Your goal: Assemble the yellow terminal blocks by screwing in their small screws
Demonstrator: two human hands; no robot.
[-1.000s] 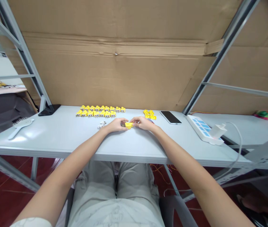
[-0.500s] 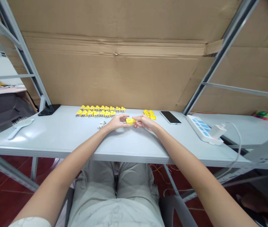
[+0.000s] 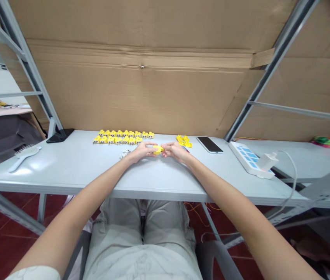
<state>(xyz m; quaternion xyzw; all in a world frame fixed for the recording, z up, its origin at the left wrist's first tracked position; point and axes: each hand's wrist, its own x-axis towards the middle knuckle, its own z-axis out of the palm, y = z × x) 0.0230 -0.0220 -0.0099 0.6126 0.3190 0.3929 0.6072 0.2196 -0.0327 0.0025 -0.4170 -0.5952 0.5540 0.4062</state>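
Observation:
My left hand (image 3: pixel 142 151) and my right hand (image 3: pixel 175 150) meet over the middle of the pale grey table (image 3: pixel 80 167). Both pinch one small yellow plastic part (image 3: pixel 158 149) between their fingertips, held just above the tabletop. Behind my left hand, several like yellow parts (image 3: pixel 123 137) lie in two neat rows. A smaller loose heap of yellow parts (image 3: pixel 184 140) sits just behind my right hand. A few small white pieces (image 3: pixel 124 153) lie left of my left hand.
A phone (image 3: pixel 209 144) lies face up right of the heap. Further right sits a white power strip (image 3: pixel 250 158) with a plugged charger and cable. A white hairbrush (image 3: pixel 24 156) lies at the far left. A cardboard sheet and metal shelf struts back the table.
Both hands lifted the yellow part slightly off the table and moved it a little away from me. My fingers have closed more tightly on it.

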